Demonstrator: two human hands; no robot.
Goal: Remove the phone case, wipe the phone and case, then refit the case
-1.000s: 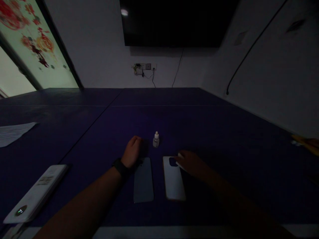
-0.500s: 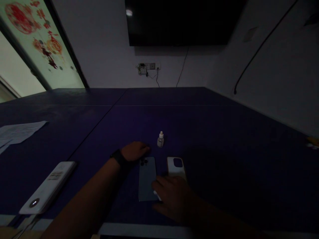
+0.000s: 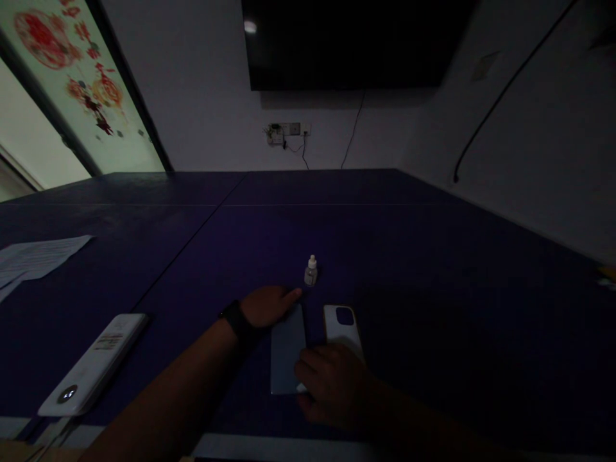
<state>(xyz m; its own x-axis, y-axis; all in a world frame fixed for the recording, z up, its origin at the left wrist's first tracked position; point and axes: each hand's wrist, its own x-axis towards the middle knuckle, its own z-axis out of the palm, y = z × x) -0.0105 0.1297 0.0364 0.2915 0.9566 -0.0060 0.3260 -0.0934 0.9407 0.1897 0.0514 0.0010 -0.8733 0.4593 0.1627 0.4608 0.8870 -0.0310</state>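
My left hand (image 3: 267,307) rests on the top end of a pale blue smartphone (image 3: 287,351), which lies back-up on the table and has its camera area hidden under my fingers. My right hand (image 3: 332,385) sits at the phone's lower right edge, gripping a small white piece (image 3: 301,387), perhaps a cloth. Just right of the blue phone lies a white-backed smartphone (image 3: 342,327) with a dark camera island. A small dropper bottle (image 3: 310,272) stands upright just beyond both phones.
A white power bank (image 3: 91,366) lies left of my arm, and loose paper sheets (image 3: 38,260) lie further left on the dark blue table (image 3: 308,224). Beyond the table's far edge stand a wall with sockets (image 3: 283,129) and a wall-mounted screen (image 3: 346,45).
My left hand has slid down over the blue phone's top end, covering its cameras. My right hand stays at the phone's lower edge with the white piece.
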